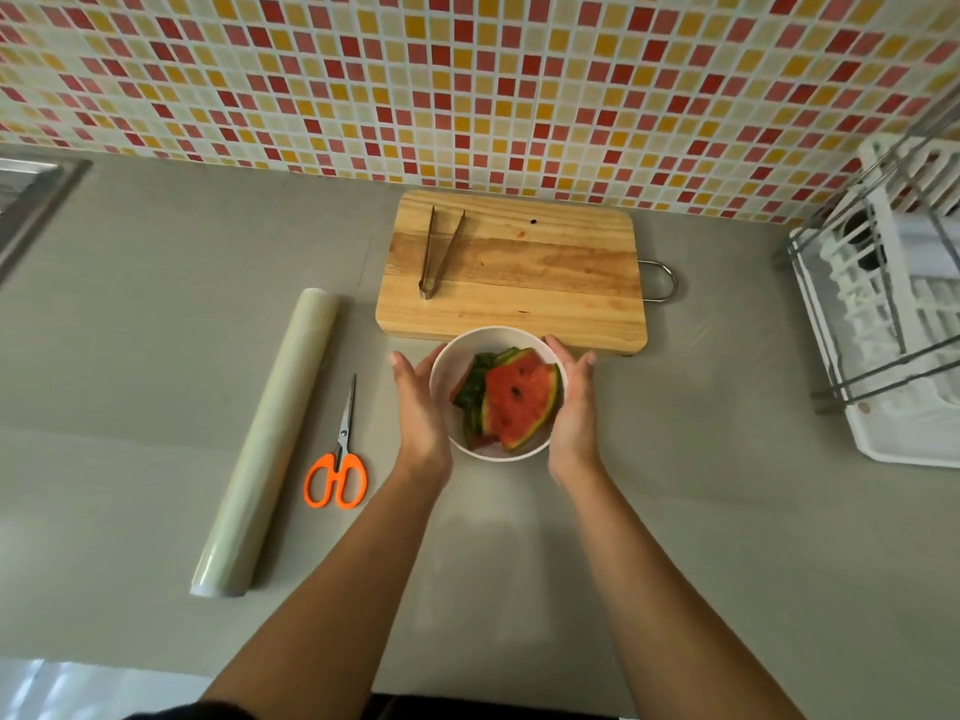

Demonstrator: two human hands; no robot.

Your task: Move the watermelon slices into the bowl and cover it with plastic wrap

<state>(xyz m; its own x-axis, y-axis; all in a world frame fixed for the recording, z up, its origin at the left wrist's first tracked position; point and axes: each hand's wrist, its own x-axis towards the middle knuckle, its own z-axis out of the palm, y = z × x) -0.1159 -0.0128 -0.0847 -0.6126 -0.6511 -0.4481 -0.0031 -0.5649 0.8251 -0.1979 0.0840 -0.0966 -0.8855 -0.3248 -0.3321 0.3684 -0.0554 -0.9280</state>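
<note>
A white bowl [491, 334] stands on the grey counter just in front of the wooden cutting board [545, 272]. Several watermelon slices [519, 402], red flesh with green rind, lie stacked inside it. My left hand [422, 407] lies flat against the bowl's left side with its fingers straight and pointing away from me. My right hand [571, 402] lies the same way against the right side. A roll of plastic wrap [270, 439] lies on the counter to the left, apart from both hands.
Orange-handled scissors [337, 470] lie between the roll and the bowl. Metal tongs [439, 252] rest on the board's left part. A white dish rack [893, 314] stands at the right edge, a sink corner [31, 200] at far left. A tiled wall backs the counter.
</note>
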